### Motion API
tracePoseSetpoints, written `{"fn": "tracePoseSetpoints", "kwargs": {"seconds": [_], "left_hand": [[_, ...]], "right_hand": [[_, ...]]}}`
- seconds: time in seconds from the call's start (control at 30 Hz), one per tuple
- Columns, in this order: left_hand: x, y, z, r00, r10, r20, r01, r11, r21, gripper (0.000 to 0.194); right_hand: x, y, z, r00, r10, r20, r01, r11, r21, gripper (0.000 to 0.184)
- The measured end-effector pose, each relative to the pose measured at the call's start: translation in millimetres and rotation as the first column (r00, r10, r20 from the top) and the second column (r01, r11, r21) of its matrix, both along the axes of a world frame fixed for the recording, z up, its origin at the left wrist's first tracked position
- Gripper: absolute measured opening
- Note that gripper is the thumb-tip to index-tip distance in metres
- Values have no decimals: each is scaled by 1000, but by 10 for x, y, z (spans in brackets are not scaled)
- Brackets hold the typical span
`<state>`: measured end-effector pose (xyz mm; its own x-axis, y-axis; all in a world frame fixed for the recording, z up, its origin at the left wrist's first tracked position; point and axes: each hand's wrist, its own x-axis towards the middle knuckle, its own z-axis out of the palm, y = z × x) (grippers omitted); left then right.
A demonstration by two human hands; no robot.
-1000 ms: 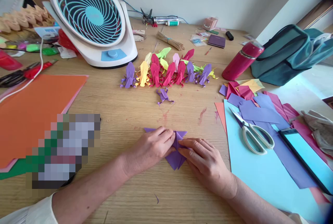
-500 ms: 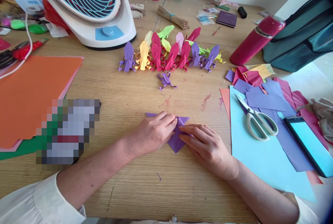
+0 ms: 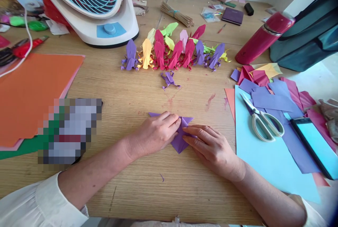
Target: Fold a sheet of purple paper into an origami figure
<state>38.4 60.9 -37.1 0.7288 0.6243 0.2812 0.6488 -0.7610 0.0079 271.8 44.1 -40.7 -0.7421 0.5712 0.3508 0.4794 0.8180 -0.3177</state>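
Table (image 3: 113, 79): is bearing folded figures (image 3: 176, 54) beyond the hands.
Folding: a crease is apparently being pressed; the next move is probably calling for steady fingertips.
Left hand (image 3: 158, 131): is lying knuckles-up, fingers bunching, holding the paper's left side.
Right hand (image 3: 213, 149): is bending its fingers close together, holding the right side.
Purple paper (image 3: 180, 143): is lying between them, one corner pointing nearward.

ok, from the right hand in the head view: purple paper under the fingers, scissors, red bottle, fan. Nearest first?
1. Purple paper: touching the right hand.
2. Scissors: to its right.
3. Red bottle: farther back, right side.
4. Fan: back left.
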Motion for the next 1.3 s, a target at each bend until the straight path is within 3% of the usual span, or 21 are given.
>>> {"fn": "tracePoseSetpoints", "kwargs": {"seconds": [1.03,1.3], "left_hand": [[5,-12,26,1000,12,9,-11,999,-44,24],[-8,-15,37,999,18,-42,-21,998,-61,32]], "right_hand": [[13,5,16,999,26,-32,-25,1000,11,24],[-2,13,41,999,35,-22,-35,999,14,24]]}}
